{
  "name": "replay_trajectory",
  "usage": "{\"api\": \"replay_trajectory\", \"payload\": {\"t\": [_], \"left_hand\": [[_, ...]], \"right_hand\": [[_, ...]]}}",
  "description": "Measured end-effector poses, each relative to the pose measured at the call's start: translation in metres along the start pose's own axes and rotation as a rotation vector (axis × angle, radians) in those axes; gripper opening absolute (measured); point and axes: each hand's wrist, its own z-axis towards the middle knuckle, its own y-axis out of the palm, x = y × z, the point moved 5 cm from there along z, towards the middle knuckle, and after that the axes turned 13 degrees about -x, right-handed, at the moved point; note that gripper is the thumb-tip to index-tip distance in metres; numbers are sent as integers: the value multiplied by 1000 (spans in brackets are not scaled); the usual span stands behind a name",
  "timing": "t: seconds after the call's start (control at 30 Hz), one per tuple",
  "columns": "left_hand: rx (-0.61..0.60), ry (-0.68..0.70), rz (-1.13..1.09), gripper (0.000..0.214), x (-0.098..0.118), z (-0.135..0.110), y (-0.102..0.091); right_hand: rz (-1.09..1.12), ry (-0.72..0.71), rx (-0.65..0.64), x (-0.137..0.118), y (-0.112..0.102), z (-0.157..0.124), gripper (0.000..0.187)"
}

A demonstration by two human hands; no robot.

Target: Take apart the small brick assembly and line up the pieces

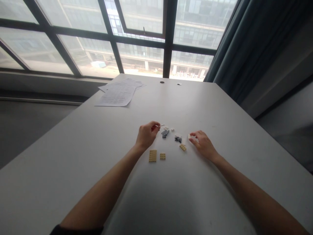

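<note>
My left hand (146,134) is curled in a pinch and holds a small light brick piece (161,125) above the white table (73,156). My right hand (203,143) rests on the table with its fingers closed on a small white brick (189,136). Between the hands lie a grey-blue brick (165,133), a small dark piece (178,139) and tiny white pieces (172,129). A tan plate (152,155) and a smaller tan plate (162,156) lie just below my left wrist. Another tan brick (182,147) lies next to my right hand.
Printed paper sheets (117,94) lie at the far left of the table. Two small round holes (162,82) sit near the far edge. Large windows (110,36) stand behind, with a dark curtain (244,49) at the right.
</note>
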Motion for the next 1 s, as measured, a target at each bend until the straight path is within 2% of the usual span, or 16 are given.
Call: {"api": "replay_trajectory", "payload": {"t": [0.1,0.27,0.47,0.63,0.8,0.9,1.0], "left_hand": [[-7,-26,-205,22,-11,-14,-3],[17,-128,-683,33,-18,-37,-5],[46,-149,-785,26,-16,-53,-9],[25,-160,-766,23,-10,-60,-6],[9,-184,-686,20,-11,-66,-3],[-39,-166,-525,19,-10,-63,-1],[-109,-83,-225,15,-2,-53,7]], "right_hand": [[-223,-32,-49,-5,7,18,22],[-379,-43,-151,-9,19,40,20],[-335,-78,-146,-6,18,37,29],[-203,-152,-107,-11,10,17,26],[-140,-171,-184,-17,10,6,23],[-165,-156,-197,-18,12,4,24],[-184,-135,-180,-19,16,5,24]]}}
